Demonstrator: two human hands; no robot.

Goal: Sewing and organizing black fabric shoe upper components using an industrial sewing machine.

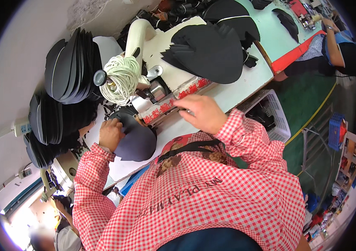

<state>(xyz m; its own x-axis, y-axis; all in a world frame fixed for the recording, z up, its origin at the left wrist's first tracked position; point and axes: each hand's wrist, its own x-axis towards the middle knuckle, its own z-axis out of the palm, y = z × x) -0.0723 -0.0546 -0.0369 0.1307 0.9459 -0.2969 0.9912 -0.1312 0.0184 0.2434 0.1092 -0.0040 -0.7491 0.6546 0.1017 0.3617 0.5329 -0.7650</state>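
Observation:
A stack of black rounded flat pieces [135, 144] lies on the white table in front of the machine. My left hand [111, 134] is at its left edge, fingers curled down over the material. My right hand [204, 113] hovers by the red-and-white worn front edge [173, 100] of the machine bed, thumb and fingers apart, with nothing visible in it. Just beyond is the machine's metal working head [158, 90]. A coil of pale cord [121, 80] hangs on the white machine arm [138, 35].
A fanned pile of black pieces [207, 52] lies on the machine bed. Tied black bundles [71, 67] are stacked at the left. A white crate [277, 115] with black pieces stands right of the table. Other people work at far right [332, 50] and lower left [67, 234].

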